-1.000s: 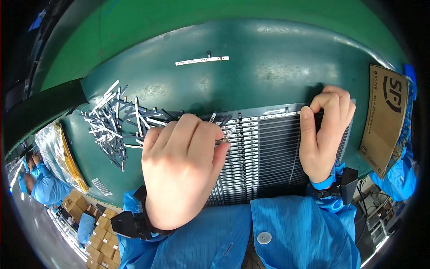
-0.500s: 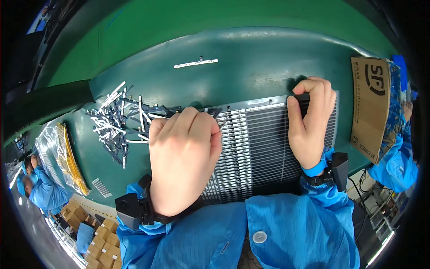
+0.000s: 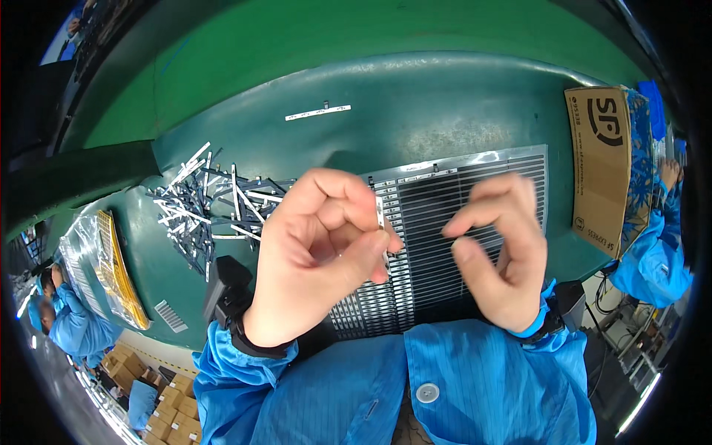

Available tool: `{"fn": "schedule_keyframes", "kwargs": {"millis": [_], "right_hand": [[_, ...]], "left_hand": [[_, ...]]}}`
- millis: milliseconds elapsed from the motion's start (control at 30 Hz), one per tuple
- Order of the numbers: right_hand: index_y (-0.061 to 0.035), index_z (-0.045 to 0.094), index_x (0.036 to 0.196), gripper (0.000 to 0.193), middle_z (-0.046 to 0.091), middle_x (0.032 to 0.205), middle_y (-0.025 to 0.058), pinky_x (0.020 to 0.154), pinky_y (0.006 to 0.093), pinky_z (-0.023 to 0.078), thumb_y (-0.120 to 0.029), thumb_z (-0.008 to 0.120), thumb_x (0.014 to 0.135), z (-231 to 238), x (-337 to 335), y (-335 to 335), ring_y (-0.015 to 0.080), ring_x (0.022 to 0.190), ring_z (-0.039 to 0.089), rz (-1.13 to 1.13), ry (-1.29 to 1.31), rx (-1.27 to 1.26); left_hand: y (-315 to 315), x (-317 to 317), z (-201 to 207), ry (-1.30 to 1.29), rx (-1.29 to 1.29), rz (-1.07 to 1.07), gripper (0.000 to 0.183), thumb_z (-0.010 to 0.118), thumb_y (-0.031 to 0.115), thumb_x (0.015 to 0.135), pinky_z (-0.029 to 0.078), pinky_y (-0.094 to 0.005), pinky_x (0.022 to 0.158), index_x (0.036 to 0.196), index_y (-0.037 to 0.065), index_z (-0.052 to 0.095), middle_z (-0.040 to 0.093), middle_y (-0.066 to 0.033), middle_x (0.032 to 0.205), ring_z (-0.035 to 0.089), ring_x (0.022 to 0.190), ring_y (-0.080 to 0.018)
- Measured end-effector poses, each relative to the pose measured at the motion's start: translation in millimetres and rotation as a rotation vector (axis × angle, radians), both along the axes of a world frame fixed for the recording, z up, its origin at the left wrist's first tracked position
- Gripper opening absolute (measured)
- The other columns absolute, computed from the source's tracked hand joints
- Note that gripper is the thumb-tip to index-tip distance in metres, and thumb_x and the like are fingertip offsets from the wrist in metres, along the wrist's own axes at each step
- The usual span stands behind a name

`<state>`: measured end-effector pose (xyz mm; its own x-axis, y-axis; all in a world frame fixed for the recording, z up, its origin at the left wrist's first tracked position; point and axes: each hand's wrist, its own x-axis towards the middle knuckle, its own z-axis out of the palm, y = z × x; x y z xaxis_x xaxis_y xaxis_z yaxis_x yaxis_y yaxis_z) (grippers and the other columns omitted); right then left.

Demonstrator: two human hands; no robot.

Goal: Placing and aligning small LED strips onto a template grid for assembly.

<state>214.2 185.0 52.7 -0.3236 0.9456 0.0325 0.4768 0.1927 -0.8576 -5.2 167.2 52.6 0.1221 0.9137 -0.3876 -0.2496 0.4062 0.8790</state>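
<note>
Between thumb and fingertips, my left hand (image 3: 311, 256) pinches a narrow white strip (image 3: 381, 211) with dark marks, held upright above the work. My right hand (image 3: 504, 259) hovers to the right of it, slightly blurred, thumb and forefinger apart with nothing between them. Beneath both hands lies a flat sheet (image 3: 430, 256) with dark, closely lined rows. Its left part carries columns of small white strips with dark parts, partly covered by my left hand. To the left of that hand is a tangled pile of black and white strips (image 3: 196, 211).
One white strip (image 3: 317, 113) lies alone on the green table mat (image 3: 460, 96) at the back. Clear bags with yellow-edged contents (image 3: 122, 271) and a small striped piece (image 3: 170, 316) are at left. A cardboard box (image 3: 597, 167) stands at right. Co-workers in blue sit at both sides.
My left hand has lifted and turned palm-inward, bringing the white strip up into view. The right hand has moved down and left, away from the sheet's far right edge toward the left hand.
</note>
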Motion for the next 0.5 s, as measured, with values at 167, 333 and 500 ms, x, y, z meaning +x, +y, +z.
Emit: {"fn": "schedule_keyframes", "kwargs": {"millis": [167,333,500], "right_hand": [[-0.0143,0.072,0.090,0.026,0.059,0.095,0.0050,0.085,0.0351,0.038,-0.005,0.078,0.066,3.3,-7.8,-5.8,0.0245,0.090,0.050,0.087,0.065,-0.123],[-0.0149,0.071,0.088,0.025,0.059,0.091,0.0016,0.082,0.0346,0.037,-0.004,0.079,0.067,1.9,-12.3,-9.6,0.0224,0.086,0.050,0.107,0.084,-0.100],[-0.0144,0.070,0.086,0.025,0.058,0.089,0.0013,0.080,0.0337,0.037,-0.001,0.078,0.066,3.9,-11.7,-12.0,0.0217,0.084,0.050,0.074,0.111,-0.106]], "left_hand": [[-3.9,-2.3,-9.1,-0.351,-0.075,0.034,0.030,0.061,-0.005,0.095,0.056,-0.0233,0.068,0.123,0.002,0.052,0.071,-0.0120,0.098,0.070,0.077,-0.0125],[-7.9,1.2,-10.1,-0.412,-0.060,0.041,0.026,0.062,-0.004,0.095,0.056,-0.0236,0.067,0.119,0.004,0.052,0.071,-0.0125,0.098,0.071,0.079,-0.0139],[-8.1,0.5,-7.0,-0.390,-0.047,0.031,0.021,0.062,-0.005,0.095,0.056,-0.0232,0.067,0.112,0.004,0.052,0.070,-0.0113,0.098,0.071,0.083,-0.0147]]}}
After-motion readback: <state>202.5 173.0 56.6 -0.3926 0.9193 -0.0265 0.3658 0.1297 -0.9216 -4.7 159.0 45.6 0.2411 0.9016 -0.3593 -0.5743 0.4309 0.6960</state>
